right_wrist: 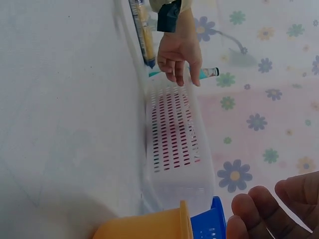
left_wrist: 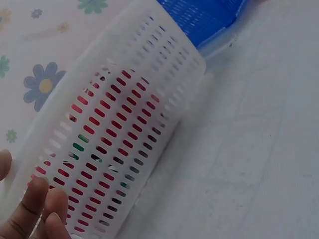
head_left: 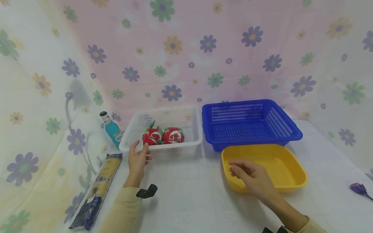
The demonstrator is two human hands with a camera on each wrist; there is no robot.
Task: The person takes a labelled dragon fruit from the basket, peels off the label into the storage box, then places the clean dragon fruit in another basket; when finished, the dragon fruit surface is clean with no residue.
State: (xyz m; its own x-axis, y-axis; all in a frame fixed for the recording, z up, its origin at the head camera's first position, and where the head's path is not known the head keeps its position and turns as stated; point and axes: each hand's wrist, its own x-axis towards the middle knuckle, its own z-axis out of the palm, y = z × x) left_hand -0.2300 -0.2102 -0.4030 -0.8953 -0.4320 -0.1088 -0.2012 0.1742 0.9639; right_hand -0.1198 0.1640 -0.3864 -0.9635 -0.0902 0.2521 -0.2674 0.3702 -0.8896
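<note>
My left hand [head_left: 138, 161] is at the front left corner of a white slotted basket [head_left: 186, 146], fingers apart and loosely bent with nothing held; whether a fingertip touches the rim I cannot tell. Inside that basket lie two round red packs with green leaf-like tips and pale printed labels, a left one [head_left: 152, 136] and a right one [head_left: 173, 135]. My right hand [head_left: 253, 176] hovers over the left side of a yellow tub [head_left: 291, 186], its fingers relaxed and holding nothing. Red also shows through the basket's slots in the left wrist view.
A blue slotted basket [head_left: 253, 142] stands behind the tub. Left of the white basket is a blue bottle [head_left: 113, 129], with a long pack of spaghetti [head_left: 99, 191] in front. A purple flower-like item [head_left: 359, 188] lies at the far right. Flowered cloth hangs behind.
</note>
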